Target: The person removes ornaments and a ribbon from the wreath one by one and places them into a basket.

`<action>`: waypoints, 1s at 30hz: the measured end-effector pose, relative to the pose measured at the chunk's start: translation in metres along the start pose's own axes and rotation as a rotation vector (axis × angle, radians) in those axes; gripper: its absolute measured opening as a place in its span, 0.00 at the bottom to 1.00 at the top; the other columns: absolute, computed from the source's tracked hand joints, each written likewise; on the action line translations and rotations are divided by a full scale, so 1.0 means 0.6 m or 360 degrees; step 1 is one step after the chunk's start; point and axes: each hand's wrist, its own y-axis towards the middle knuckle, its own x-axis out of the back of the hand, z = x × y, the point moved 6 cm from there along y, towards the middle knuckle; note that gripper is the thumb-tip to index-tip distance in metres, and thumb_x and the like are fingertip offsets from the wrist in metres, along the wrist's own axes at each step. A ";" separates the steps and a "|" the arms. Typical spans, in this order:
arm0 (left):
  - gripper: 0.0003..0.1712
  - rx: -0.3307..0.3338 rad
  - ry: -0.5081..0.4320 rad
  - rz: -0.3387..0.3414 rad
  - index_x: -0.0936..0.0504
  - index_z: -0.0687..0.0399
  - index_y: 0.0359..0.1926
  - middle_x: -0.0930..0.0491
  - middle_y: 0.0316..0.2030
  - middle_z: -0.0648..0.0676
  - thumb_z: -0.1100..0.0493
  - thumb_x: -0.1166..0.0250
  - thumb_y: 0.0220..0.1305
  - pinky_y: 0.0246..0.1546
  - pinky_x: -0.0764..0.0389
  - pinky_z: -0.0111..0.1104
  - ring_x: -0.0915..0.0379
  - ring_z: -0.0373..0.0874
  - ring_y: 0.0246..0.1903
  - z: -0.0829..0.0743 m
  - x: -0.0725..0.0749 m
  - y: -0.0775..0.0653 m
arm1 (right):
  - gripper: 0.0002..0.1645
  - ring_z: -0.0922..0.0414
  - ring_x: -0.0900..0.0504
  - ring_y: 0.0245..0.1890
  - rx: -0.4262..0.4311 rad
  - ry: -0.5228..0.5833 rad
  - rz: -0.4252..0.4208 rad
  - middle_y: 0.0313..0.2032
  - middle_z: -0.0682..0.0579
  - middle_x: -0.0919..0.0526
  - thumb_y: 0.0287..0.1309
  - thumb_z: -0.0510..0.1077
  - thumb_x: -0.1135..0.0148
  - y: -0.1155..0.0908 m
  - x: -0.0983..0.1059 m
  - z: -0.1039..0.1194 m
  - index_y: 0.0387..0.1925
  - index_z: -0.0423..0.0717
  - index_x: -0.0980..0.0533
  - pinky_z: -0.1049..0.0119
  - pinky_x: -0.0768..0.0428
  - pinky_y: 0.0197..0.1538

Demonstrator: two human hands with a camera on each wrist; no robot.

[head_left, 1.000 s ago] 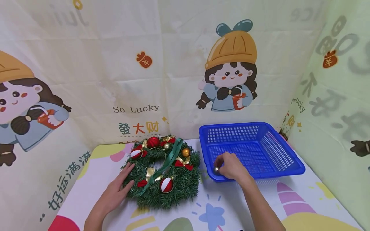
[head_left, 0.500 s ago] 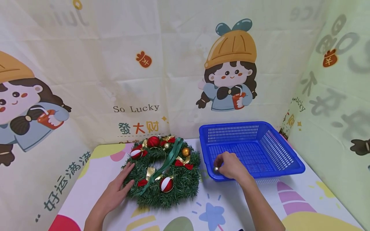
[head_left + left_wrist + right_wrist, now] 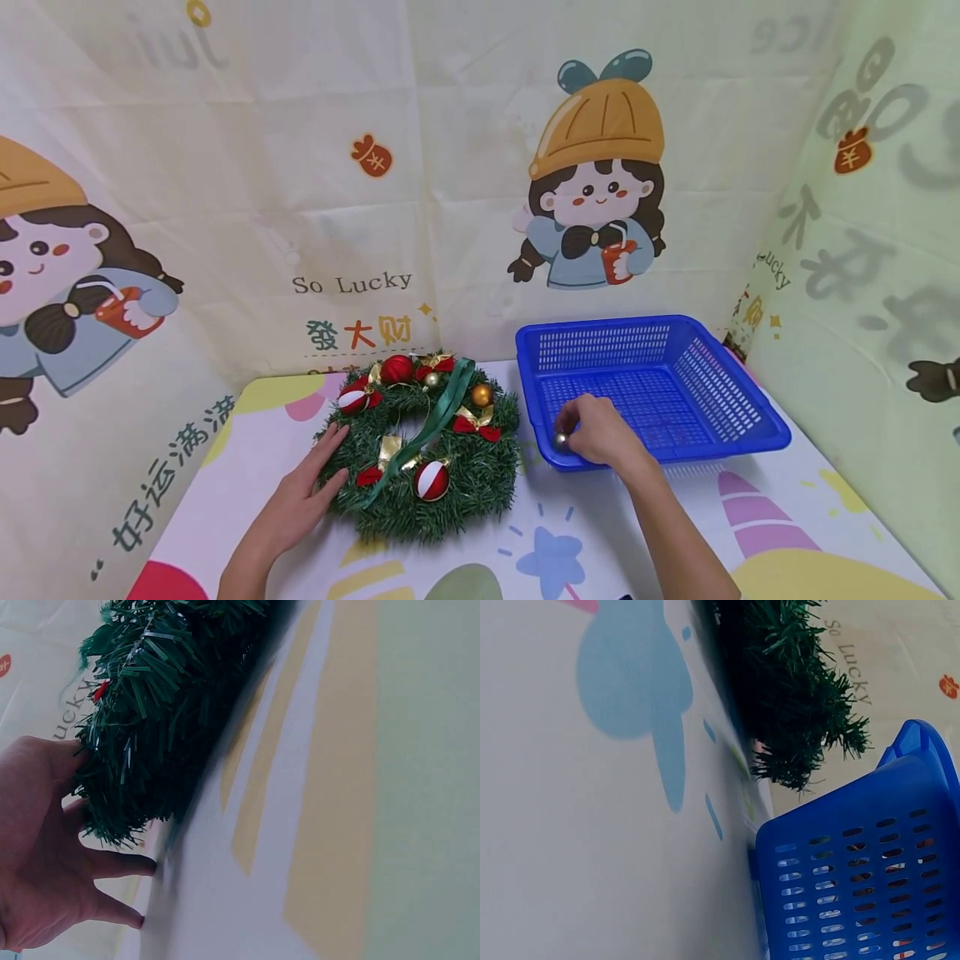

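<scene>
Head view: the right hand point(image 3: 598, 432) pinches a small silver ball point(image 3: 561, 442) at the near left corner of the blue basket point(image 3: 720, 452). The left hand point(image 3: 298, 496), fingers spread, touches the left edge of the wreath point(image 3: 476, 492), which lies beside the basket.

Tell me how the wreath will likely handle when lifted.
The wreath is probably light for its size, being bristly greenery round an open middle. Squeezed, it would likely give at its thin, spiky edges. The ribbon draped across it looks limp and may dangle.
</scene>
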 end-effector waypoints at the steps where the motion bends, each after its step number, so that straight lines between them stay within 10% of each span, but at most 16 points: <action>1: 0.37 0.0004 -0.0001 0.0003 0.45 0.44 0.83 0.52 0.83 0.61 0.44 0.45 0.81 0.68 0.40 0.72 0.53 0.72 0.79 0.000 0.000 0.000 | 0.14 0.55 0.18 0.36 -0.0009 0.0001 0.0000 0.29 0.53 0.14 0.46 0.25 0.33 0.000 0.000 -0.001 0.31 0.45 0.14 0.51 0.16 0.48; 30: 0.38 -0.0002 0.0024 -0.0001 0.44 0.46 0.83 0.51 0.83 0.62 0.44 0.45 0.81 0.68 0.40 0.72 0.52 0.72 0.78 -0.005 0.002 -0.003 | 0.04 0.56 0.16 0.35 0.0078 0.0036 -0.0192 0.33 0.51 0.12 0.59 0.35 0.28 -0.007 0.016 0.015 0.37 0.42 0.13 0.56 0.14 0.42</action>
